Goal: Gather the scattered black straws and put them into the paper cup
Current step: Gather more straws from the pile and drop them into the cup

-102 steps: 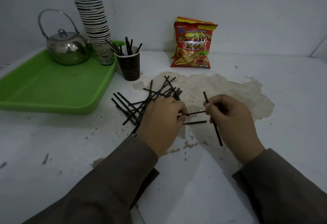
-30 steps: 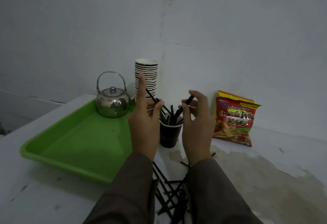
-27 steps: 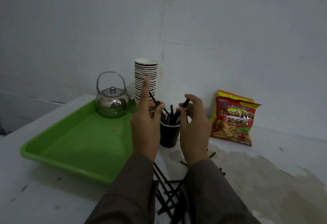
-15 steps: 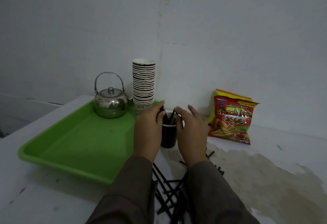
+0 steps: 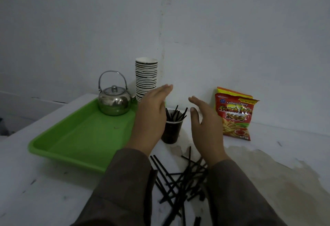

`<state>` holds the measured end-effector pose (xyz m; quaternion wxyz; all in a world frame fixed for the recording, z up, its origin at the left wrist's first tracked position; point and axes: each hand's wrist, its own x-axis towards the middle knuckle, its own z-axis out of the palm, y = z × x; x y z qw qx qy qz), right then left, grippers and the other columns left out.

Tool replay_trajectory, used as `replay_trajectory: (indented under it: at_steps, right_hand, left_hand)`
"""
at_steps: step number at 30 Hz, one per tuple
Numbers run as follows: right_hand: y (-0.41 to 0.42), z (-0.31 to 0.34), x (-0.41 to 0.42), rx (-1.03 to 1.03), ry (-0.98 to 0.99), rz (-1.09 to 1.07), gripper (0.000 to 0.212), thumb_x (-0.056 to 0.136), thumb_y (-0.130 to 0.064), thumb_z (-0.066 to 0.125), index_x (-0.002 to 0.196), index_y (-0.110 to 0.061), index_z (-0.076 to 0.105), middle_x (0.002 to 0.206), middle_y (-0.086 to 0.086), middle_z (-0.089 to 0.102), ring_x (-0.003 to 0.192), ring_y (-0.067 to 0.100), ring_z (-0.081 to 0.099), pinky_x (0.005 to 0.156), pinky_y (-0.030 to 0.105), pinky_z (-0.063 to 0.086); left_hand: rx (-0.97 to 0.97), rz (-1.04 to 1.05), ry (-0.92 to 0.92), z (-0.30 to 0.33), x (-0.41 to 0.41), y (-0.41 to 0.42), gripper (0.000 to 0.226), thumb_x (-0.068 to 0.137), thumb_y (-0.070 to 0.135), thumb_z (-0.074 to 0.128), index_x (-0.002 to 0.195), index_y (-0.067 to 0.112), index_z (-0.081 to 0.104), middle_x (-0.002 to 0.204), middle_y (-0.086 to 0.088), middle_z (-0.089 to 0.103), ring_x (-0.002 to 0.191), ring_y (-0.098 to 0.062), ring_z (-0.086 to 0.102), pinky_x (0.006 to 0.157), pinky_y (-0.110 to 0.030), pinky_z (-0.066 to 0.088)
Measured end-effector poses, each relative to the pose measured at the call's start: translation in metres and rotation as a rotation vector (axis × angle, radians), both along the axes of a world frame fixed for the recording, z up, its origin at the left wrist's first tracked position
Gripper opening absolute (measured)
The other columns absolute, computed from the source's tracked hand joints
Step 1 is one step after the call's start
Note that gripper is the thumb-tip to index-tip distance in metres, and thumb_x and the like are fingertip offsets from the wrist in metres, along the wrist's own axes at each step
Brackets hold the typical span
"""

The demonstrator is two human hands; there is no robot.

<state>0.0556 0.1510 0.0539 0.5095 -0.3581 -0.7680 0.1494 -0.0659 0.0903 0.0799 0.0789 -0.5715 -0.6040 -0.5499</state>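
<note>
A dark paper cup [image 5: 171,131] stands on the white table with several black straws [image 5: 175,115] sticking up out of it. My left hand [image 5: 151,117] hovers just left of the cup, fingers stretched flat and holding nothing. My right hand [image 5: 205,129] is to the cup's right, also open and empty. Between and below my sleeves lies a heap of scattered black straws [image 5: 176,177] on the table, partly hidden by my forearms.
A green tray [image 5: 75,136] at the left carries a steel kettle [image 5: 114,102]. A tall stack of paper cups [image 5: 146,77] stands behind my left hand. A red snack bag [image 5: 235,115] leans near the wall at right. The wall is close behind.
Both hands carried straws up from the table to the cup, dropped them in, and have now opened and drawn apart from the cup's rim.
</note>
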Motion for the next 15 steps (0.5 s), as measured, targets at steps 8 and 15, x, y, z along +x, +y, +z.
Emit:
replay_trajectory:
  at_steps: [8,15]
  right_hand:
    - [-0.065,-0.032,0.086,-0.02,-0.219,0.139,0.025,0.085,-0.003,0.059,0.102,-0.02,0.066,0.094,-0.009,0.061,0.084,0.0,0.049,0.073,0.002,0.037]
    - [-0.122,-0.064,0.137,-0.186,-0.206,0.202,0.019,0.084,-0.004,0.062,0.095,-0.02,0.067,0.083,-0.004,0.064,0.079,0.004,0.055,0.072,0.013,0.041]
  left_hand:
    - [-0.291,-0.326,0.249,-0.026,0.036,-0.061,0.028,0.092,0.015,0.051,0.118,0.019,0.061,0.115,0.002,0.065,0.104,-0.004,0.053,0.089,-0.015,0.04]
    - [-0.571,-0.47,0.436,-0.074,0.053,-0.094,0.024,0.087,0.014,0.058,0.11,0.018,0.066,0.102,-0.002,0.069,0.094,-0.014,0.057,0.074,-0.011,0.032]
